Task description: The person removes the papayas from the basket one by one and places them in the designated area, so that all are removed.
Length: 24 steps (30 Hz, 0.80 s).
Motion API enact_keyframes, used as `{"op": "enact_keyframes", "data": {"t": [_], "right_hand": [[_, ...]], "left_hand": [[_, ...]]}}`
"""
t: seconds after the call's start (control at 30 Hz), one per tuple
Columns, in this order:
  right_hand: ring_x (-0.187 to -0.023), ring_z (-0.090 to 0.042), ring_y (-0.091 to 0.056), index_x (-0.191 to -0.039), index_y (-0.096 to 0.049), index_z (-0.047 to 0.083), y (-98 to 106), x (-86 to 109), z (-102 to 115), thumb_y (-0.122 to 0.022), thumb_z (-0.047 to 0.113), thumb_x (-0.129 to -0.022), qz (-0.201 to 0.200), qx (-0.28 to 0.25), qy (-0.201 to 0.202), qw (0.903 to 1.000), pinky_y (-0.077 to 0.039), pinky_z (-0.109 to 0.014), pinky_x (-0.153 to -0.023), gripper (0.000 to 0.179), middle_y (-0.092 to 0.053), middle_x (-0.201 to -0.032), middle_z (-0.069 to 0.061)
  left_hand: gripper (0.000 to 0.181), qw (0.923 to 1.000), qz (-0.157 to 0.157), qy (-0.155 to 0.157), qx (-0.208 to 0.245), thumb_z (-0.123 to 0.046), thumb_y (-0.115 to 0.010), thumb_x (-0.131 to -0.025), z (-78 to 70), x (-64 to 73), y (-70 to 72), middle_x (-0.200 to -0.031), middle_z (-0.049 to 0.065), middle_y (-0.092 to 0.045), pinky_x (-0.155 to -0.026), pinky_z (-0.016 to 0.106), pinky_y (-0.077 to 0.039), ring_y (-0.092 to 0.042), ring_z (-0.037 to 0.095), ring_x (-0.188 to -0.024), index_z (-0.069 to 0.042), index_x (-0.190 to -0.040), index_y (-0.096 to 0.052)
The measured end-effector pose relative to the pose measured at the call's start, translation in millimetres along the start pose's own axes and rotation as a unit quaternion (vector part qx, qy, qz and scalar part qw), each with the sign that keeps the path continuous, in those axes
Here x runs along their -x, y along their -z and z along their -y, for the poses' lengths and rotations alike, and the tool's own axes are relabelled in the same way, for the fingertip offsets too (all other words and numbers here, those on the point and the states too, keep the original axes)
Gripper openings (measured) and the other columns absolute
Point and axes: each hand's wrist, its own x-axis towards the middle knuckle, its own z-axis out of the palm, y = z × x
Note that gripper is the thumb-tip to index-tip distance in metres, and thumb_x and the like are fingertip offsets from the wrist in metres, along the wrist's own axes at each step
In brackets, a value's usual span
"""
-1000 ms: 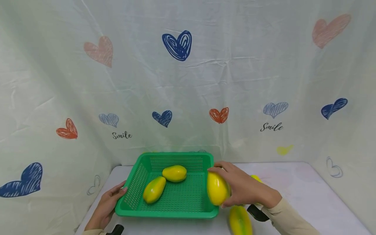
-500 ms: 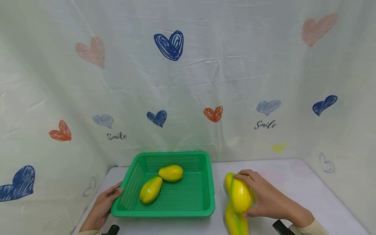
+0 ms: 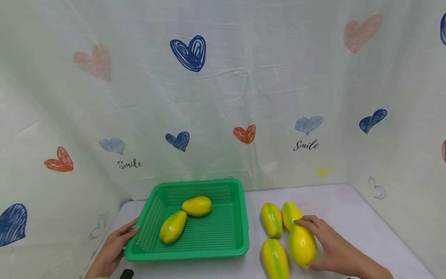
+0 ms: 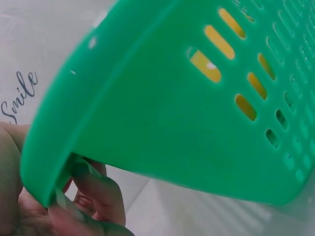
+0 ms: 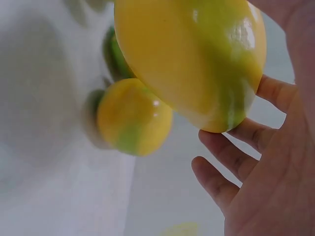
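Observation:
My left hand [image 3: 112, 248] grips the left rim of a green plastic basket [image 3: 188, 257]; in the left wrist view its fingers [image 4: 101, 194] curl under the rim. Inside the basket lie two yellow-green papayas, one papaya [image 3: 173, 227] at the left and another papaya [image 3: 196, 205] farther back. To the right of the basket, my right hand [image 3: 339, 248] holds a papaya [image 3: 302, 246] between thumb and fingers, close over the table. In the right wrist view, fingertips touch the side and end of this papaya [image 5: 192, 59], and the thumb is mostly out of sight.
Beside the held fruit, three more papayas rest on the table: a back-left papaya [image 3: 271, 220], a back papaya [image 3: 290, 213] partly covered by the held one, and a front papaya [image 3: 275, 259]. A white curtain [image 3: 223, 97] printed with hearts hangs behind the white table [image 3: 334, 201].
My right hand has carried the papaya from the basket's right rim rightward and down beside the other papayas. My left hand still grips the basket; the head view has shifted slightly right.

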Motion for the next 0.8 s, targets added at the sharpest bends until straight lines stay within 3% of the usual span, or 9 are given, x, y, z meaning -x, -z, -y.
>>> {"op": "enact_keyframes", "data": {"t": [0.23, 0.43, 0.53, 0.8], "right_hand": [[-0.118, -0.015, -0.040, -0.139, -0.038, 0.029, -14.9, 11.8, -11.5, -0.083, 0.052, -0.054, 0.038, 0.000, 0.006, 0.9993, -0.044, -0.045, -0.088, 0.099, -0.034, -0.137, 0.006], [-0.116, -0.017, -0.040, -0.140, -0.036, 0.030, -25.8, 17.3, -13.5, -0.080, 0.055, -0.057, 0.070, -0.012, 0.001, 0.9975, -0.044, -0.045, -0.088, 0.097, -0.033, -0.136, 0.007], [-0.115, -0.017, -0.041, -0.141, -0.036, 0.029, -29.6, 18.8, -14.4, -0.079, 0.058, -0.057, 0.069, -0.009, 0.007, 0.9975, -0.045, -0.045, -0.088, 0.098, -0.033, -0.136, 0.006], [-0.118, -0.018, -0.041, -0.141, -0.037, 0.029, -29.9, 13.6, -10.0, -0.084, 0.042, -0.056, 0.072, -0.001, 0.012, 0.9974, -0.043, -0.047, -0.090, 0.098, -0.033, -0.138, 0.002]], "left_hand": [[0.074, 0.9999, -0.005, 0.007, 0.008, -0.035, -0.063, -0.088, -0.7, -1.2, -2.8, -0.142, 0.023, -0.032, -0.078, 0.039, -0.046, -0.056, 0.019, -0.094, -0.005, -0.145, -0.028], [0.070, 0.9998, -0.010, 0.017, 0.011, -0.031, -0.060, -0.090, -2.3, -1.7, -6.6, -0.142, 0.024, -0.030, -0.080, 0.039, -0.046, -0.055, 0.020, -0.097, -0.005, -0.145, -0.026], [0.071, 0.9997, -0.009, 0.018, 0.011, -0.031, -0.060, -0.090, -2.8, -0.1, -7.0, -0.143, 0.024, -0.028, -0.080, 0.039, -0.046, -0.055, 0.020, -0.097, -0.005, -0.145, -0.025], [0.079, 0.9999, 0.013, 0.007, 0.005, -0.039, -0.062, -0.088, -2.7, 4.0, -0.2, -0.147, 0.023, -0.021, -0.079, 0.036, -0.047, -0.054, 0.014, -0.093, -0.007, -0.147, -0.021]]}}
